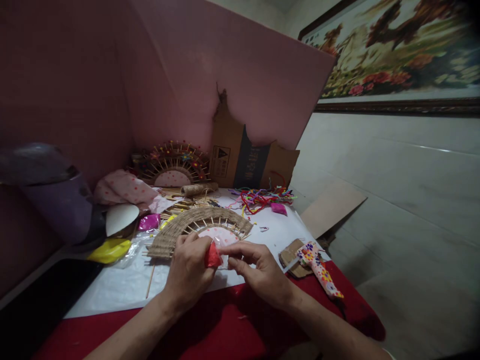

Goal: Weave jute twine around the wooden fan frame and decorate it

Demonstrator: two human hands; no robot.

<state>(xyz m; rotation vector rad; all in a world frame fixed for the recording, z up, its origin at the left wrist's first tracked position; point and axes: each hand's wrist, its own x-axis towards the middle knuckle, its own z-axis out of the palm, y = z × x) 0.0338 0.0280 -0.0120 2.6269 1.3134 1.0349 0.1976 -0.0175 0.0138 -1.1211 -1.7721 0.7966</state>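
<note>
My left hand [191, 267] is closed around a small soft red packet [213, 256], which looks wrapped in clear plastic. From the right, my right hand [258, 270] reaches to the packet's edge. Its index finger and thumb are brought close together there; what lies between them is too small to make out. Just behind both hands lies a fan-shaped piece [202, 220] with a woven twine band, thin wooden sticks and a half-round centre of pink dotted cloth. My left hand hides part of its lower edge.
Colourful fuzzy stems [258, 200] and a pink packet [278, 209] lie behind. A glue gun with a flowered cover [318, 267] rests on cardboard at right. A decorated fan [172, 165] and torn cardboard [228, 150] stand at the back. Left are a yellow packet [110, 250] and a dark panel [45, 300].
</note>
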